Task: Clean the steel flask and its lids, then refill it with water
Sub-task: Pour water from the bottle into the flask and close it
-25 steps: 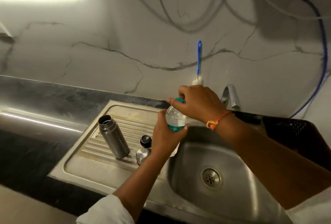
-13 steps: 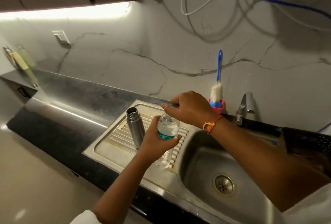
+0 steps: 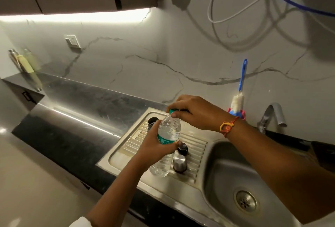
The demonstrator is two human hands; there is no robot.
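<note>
Working over the steel drainboard [image 3: 130,147]. Everything is staged on it, presumably so drips run along the ribs to the sink basin [image 3: 224,165] on the drainboard's right.

The plastic water bottle [image 3: 168,132] is held tilted above the drainboard's middle, with its base low toward the front edge. My left hand [image 3: 154,148] is wrapped round the label band to stop the body turning. My right hand [image 3: 195,114] is on top, fingers pinching the teal cap [image 3: 171,111]. This reads as uncapping the refill source. The cap looks seated, and I can't tell how loose it is. The bottle is clear with water inside, level hard to read.

The steel flask [image 3: 151,122] stands upright at the drainboard's back-left, mostly hidden behind my left hand and the bottle. Its mouth is open and the interior is dark, so wet or dry is unknown. Open and upright, it can take a pour.

The steel cup lid [image 3: 179,162] sits dome-up on the ribs near the drainboard's front, just beside the bottle base, probably draining. The black inner stopper [image 3: 182,148] is directly behind it, close or touching.

With both lids off, I'd judge the wash done and the refill next.
</note>
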